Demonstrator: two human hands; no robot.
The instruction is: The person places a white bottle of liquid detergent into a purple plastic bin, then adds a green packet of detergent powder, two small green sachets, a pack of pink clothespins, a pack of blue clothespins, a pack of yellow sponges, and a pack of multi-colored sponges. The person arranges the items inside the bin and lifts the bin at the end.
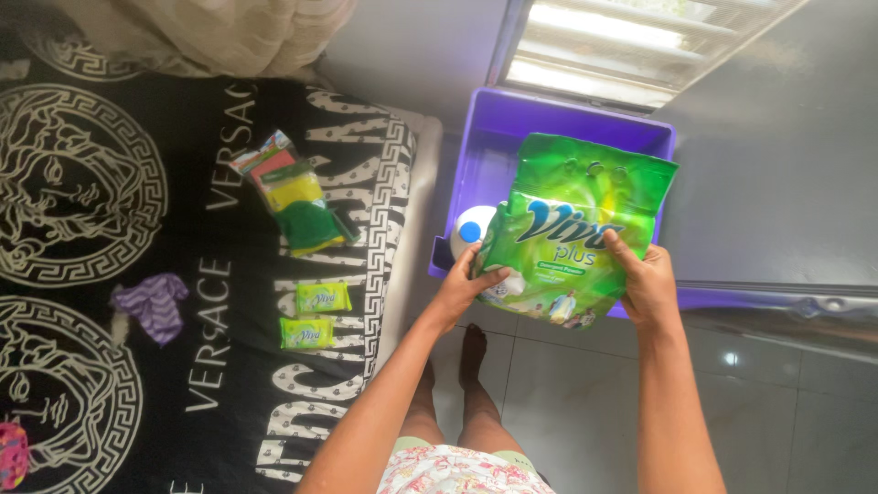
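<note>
at centre frame both hands, left hand (471, 279) and right hand (645, 279), are closing around the lower edges of a green detergent powder bag (572, 229) over the purple tub (489, 137); it is looking soft, slippery, fairly heavy, best gripped at both sides.

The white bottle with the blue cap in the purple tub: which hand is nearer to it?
Left. The left hand holds the green bag's lower left edge, just below the white bottle. The right hand grips the bag's far side, farther away.

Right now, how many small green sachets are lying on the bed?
2: one small green sachet on the black bedspread, the second sachet just below it. Others may be hidden.
</note>
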